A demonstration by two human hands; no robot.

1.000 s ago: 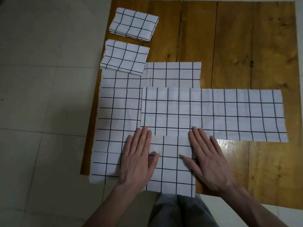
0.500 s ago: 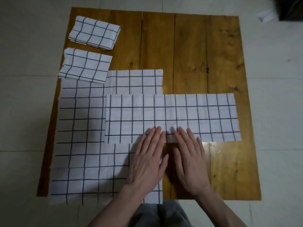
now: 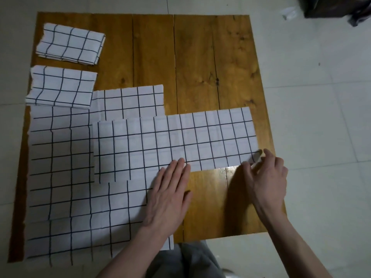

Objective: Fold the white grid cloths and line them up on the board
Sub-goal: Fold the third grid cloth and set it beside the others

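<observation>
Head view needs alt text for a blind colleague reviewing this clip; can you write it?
A person's right hand pinches the near right corner of a long half-folded grid cloth on a wooden board while the left hand presses it flat. Two folded cloths lie far left.

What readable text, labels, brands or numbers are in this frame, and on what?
None readable.
Grid cloths, e.g. the half-folded strip: black lines only, no print or tag showing.
Wooden board: bare grain and knots, no markings.
Dark object at the top right corner: too dark and cropped to show any label.
White scrap on the floor beside it: too small and blurred to read.
</observation>
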